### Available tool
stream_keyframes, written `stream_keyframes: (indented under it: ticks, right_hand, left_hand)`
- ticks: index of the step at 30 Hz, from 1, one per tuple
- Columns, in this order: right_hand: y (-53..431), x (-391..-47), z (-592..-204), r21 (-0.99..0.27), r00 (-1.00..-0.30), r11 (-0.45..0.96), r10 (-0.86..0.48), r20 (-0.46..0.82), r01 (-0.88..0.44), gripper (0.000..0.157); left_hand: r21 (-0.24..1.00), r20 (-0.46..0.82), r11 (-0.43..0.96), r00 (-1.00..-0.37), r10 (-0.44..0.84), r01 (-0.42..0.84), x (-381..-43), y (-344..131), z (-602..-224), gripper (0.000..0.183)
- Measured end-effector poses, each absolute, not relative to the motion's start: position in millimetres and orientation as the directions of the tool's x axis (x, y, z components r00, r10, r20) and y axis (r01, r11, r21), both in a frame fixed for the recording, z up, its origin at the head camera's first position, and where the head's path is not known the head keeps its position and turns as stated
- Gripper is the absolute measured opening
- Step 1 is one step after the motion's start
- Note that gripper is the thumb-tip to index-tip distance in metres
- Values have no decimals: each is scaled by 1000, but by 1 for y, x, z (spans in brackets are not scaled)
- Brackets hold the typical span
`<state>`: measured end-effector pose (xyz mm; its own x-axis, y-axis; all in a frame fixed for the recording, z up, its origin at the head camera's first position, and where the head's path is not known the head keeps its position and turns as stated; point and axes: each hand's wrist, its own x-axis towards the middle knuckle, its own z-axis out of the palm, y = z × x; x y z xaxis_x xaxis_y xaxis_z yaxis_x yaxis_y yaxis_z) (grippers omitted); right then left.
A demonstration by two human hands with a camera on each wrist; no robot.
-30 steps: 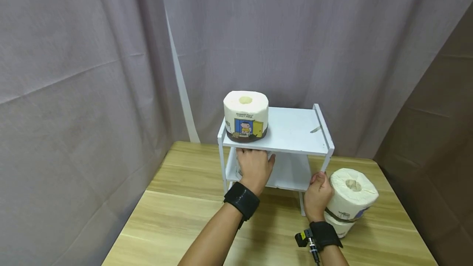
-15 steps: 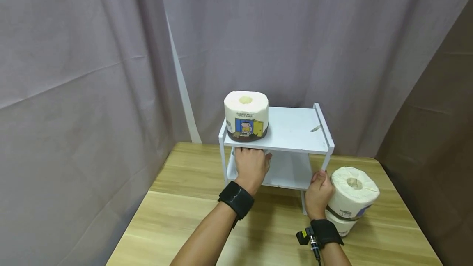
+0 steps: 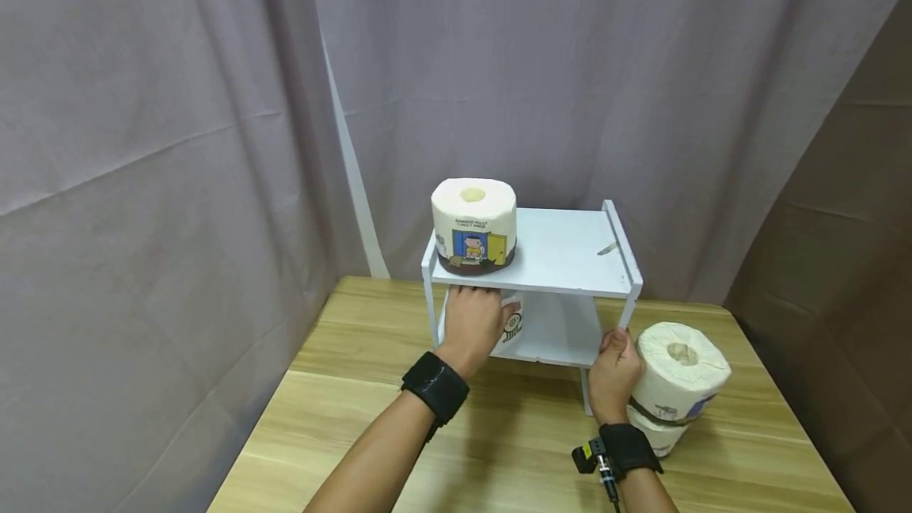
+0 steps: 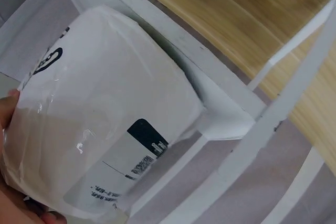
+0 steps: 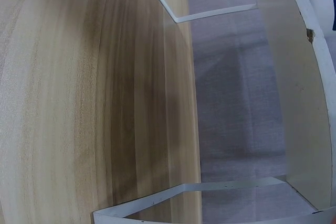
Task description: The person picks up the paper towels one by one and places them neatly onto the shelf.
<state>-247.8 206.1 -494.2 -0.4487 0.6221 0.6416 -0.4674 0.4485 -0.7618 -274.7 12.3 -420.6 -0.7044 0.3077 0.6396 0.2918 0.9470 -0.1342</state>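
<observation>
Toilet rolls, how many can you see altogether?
4: a printed roll on the top shelf, a held roll in the left hand at the lower shelf, and an upper roll stacked on a lower roll beside the right hand. More could be hidden.

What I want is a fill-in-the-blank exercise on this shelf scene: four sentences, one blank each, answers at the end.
1. The left hand holds a wrapped package at the ____ level of the white shelf.
2. The right hand grips the shelf's front post on the ____ side.
3. Beside the shelf on the table, ____ paper rolls are stacked one on the other.
4. A single roll stands on top of the shelf, at its ____ end.

Missing words: lower; right; two; left.
</observation>
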Motion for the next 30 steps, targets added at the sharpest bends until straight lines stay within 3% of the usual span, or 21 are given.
stream_keyframes:
  ticks: [6,14,30]
  right_hand:
    - [206,-248,-496,-757,-451,455,614,648,-469,44]
    - [207,-248,-497,-763,-464,435,612,640,-479,45]
    - [207,-246,-496,-765,-468,433,612,638,-476,45]
  left_hand:
    - [-105,638,915,-679,363,390,-273,1,-425,61]
    - [-114,580,906,-713,393,407,-271,-6,-421,58]
    - [-274,503,861,-699,509,429,-266,-20,-417,47]
